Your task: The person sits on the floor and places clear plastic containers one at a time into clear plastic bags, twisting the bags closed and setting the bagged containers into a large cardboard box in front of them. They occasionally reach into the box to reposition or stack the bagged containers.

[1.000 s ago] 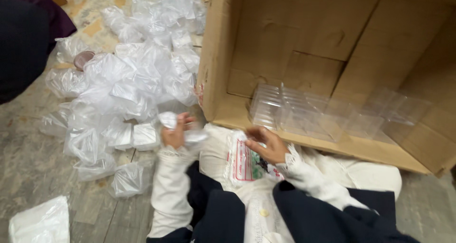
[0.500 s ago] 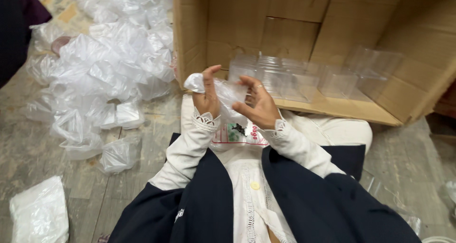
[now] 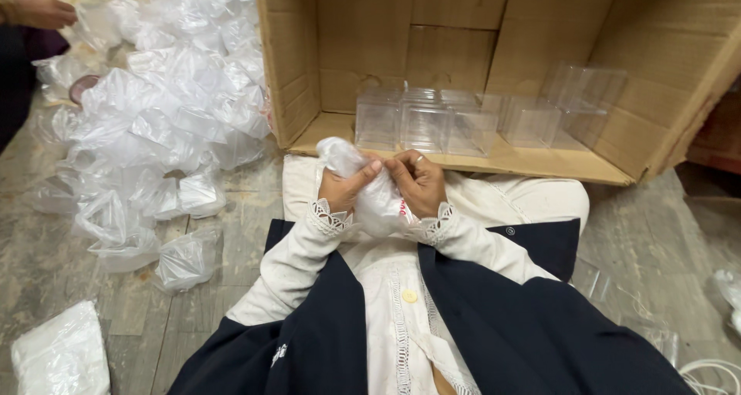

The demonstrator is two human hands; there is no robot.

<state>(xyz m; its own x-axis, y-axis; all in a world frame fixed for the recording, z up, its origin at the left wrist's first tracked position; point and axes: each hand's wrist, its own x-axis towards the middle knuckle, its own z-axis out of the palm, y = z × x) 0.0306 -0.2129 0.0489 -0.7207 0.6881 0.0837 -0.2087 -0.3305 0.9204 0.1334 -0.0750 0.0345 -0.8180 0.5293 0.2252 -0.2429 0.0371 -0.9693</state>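
My left hand (image 3: 345, 188) and my right hand (image 3: 417, 182) are together over my lap, both gripping a small clear plastic bag (image 3: 369, 185) with something pale inside and a bit of red print showing. The bag's top bulges above my left thumb. Just beyond my hands lies an open cardboard box (image 3: 502, 47) on its side. A row of several clear plastic boxes (image 3: 455, 125) stands along its lower flap.
A heap of crumpled clear plastic bags (image 3: 162, 109) covers the floor to the left. Another person's hand (image 3: 38, 10) reaches in at the top left. A white filled bag (image 3: 62, 355) lies at the bottom left. Clear plastic sheets (image 3: 633, 310) lie at right.
My hands have drawn closer together and tightened around the bag in front of the box. The view has shifted slightly, and another person's hand has come into sight at top left.
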